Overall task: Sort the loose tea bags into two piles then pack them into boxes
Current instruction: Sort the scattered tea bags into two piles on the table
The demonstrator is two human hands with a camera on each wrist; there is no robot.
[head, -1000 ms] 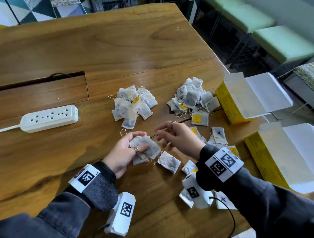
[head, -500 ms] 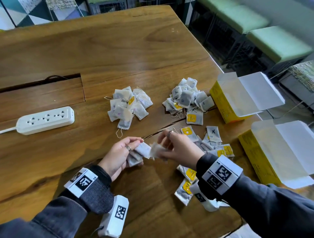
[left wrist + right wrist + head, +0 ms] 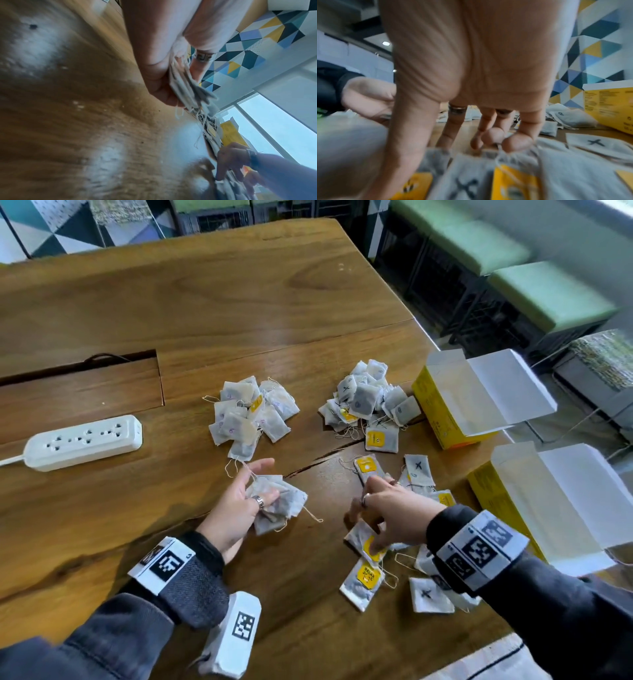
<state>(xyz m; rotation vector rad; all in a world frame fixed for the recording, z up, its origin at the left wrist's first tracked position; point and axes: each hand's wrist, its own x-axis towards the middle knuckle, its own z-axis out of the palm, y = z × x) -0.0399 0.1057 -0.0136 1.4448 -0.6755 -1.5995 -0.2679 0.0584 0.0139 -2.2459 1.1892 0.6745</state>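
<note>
Right now, over the wooden bench point(image 3: 144, 542): left hand point(image 3: 239, 505) palm-up near the middle, fingers and thumb curled round a bunch of tea bags point(image 3: 279, 501), strings dangling off the edge. Same from the left wrist view, bags point(image 3: 187, 86) pressed edge-on against the palm point(image 3: 154, 67). Right hand point(image 3: 394, 508) just to the right, low over the loose bags point(image 3: 419, 470), fingers spread downward, thumb tip down on a yellow-tagged bag point(image 3: 364, 539). From the right wrist view, fingertips point(image 3: 517, 144) bent toward the bags point(image 3: 513, 178) beneath; whether anything is actually pinched, cannot tell, too blurred. More loose ones near the front edge: one with a yellow tag point(image 3: 361, 582), one marked with an X point(image 3: 428, 595). Further back, two sorted piles, well apart: left pile point(image 3: 251, 416) of pale bags with purple marks, right pile point(image 3: 370, 400) of greyer bags with X marks and yellow tags. Right of that pile, just beside it, a yellow box point(image 3: 445, 409) lying open, white flap raised. Second yellow box point(image 3: 503, 505) nearer, also open, close to the loose bags. No bags visible inside either. Far left, a white power strip point(image 3: 84, 441), cable running off the edge, beside a recessed panel point(image 3: 78, 392) in the wood. Green benches point(image 3: 513, 261) beyond the far corner.
</note>
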